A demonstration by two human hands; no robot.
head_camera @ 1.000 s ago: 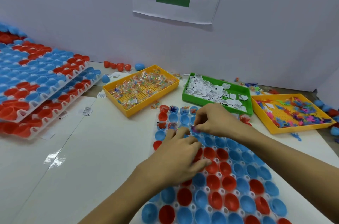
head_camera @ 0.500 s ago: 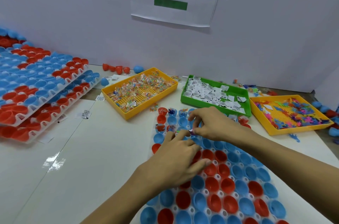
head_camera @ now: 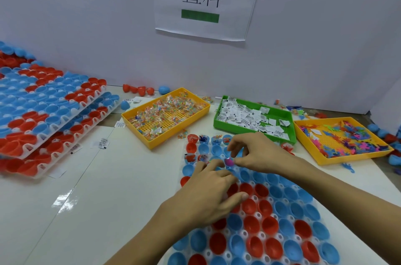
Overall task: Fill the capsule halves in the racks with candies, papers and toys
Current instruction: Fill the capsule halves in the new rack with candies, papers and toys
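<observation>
We've got the white plastic rack of red and blue capsule halves (head_camera: 282,217) flat on the white table (head_camera: 108,188), right in front of us so both hands reach every cup without stretching. Right hand (head_camera: 258,156) pinches a small pink-purple toy (head_camera: 229,162) between thumb and fingertips, just above the cups near the rack's far end, apparently about to drop it in. Left hand (head_camera: 208,195) lies on the rack with fingers spread and loosely bent, gripping nothing; we read that as steadying the light rack so it doesn't skate, though its fingertips may also be nudging a piece in; can't tell. Only the far rows of cups show contents, the near rows look bare, so we judge the job barely started and running far to near. Supplies sit in a row behind the rack, each kind in its own tray: the yellow perforated tray of wrapped candies (head_camera: 167,116) at left, the green tray of folded white paper slips (head_camera: 253,120) in the middle, the yellow tray of small coloured plastic toys (head_camera: 340,136) at right, nearest the picking hand. The stacked racks of capsule halves (head_camera: 43,112) sit well apart at far left; filled or queued, we can't tell. Stray slips and loose halves litter the table edges.
</observation>
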